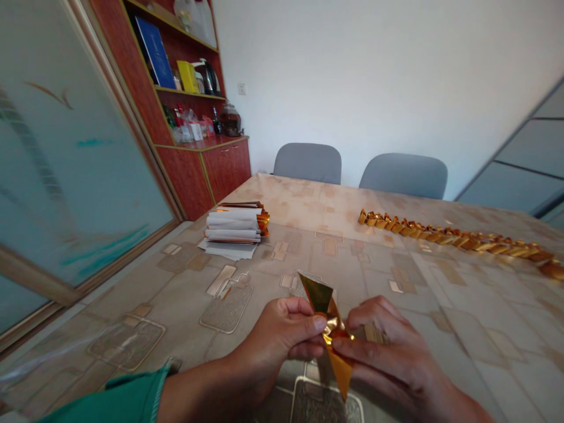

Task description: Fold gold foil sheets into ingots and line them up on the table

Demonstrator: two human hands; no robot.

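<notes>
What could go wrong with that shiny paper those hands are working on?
The thin gold foil paper could tear or crease wrongly, pinched tightly between the left hand and right hand. The loose stack of paper or the row of folded gold pieces might get knocked out of place if bumped.

patterned table [282, 205] with stacked foil paper [233, 229] and a row of folded gold foil pieces [449, 238]

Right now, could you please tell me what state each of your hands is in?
Left hand: closed, pinching folded gold foil.
Right hand: closed, pinching the same folded gold foil.
</notes>
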